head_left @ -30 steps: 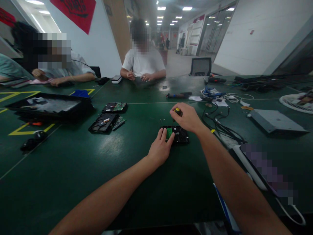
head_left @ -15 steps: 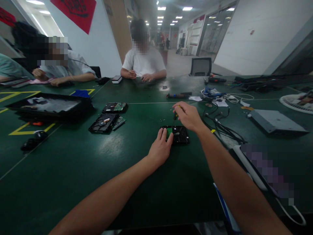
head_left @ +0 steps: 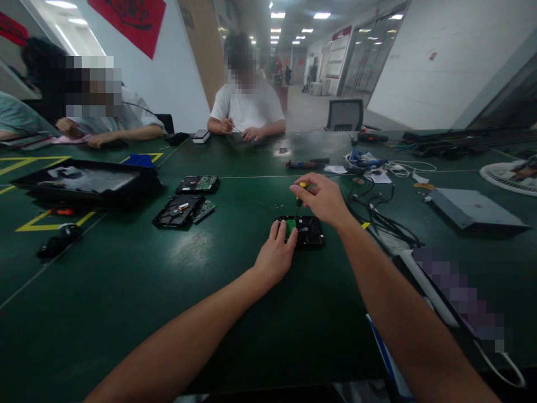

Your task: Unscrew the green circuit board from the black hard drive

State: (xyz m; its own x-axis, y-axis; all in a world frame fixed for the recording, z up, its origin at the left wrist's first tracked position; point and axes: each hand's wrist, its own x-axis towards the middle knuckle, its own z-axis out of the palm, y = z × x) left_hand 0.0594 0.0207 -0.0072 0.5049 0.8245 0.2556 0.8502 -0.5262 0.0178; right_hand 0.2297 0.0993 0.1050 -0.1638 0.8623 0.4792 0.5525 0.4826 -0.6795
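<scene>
A black hard drive [head_left: 311, 230] with a green circuit board [head_left: 291, 225] lies flat on the green table in front of me. Spread across its left part, the fingers of my left hand [head_left: 275, 252] press down on the drive, with thumb and index finger apart around the board. My right hand [head_left: 323, 198] pinches the yellow-and-black handle of a screwdriver [head_left: 298, 200] above the drive. Its shaft points down, almost upright, to the board's far edge; the tip is too small to make out. Several tiny screws [head_left: 279, 206] lie just beyond the drive.
Left of the drive are two other hard drives [head_left: 178, 211] [head_left: 197, 184] and a loose circuit board [head_left: 205, 211]. A large black tray [head_left: 88, 182] stands farther left. Black cables [head_left: 381, 218], a grey metal box [head_left: 476, 207] and a phone-like device [head_left: 455, 291] lie right. Two people sit opposite.
My right hand's fingers have shifted slightly on the screwdriver handle, opening a little and showing more of its yellow top. My left hand and the hard drive stay in place.
</scene>
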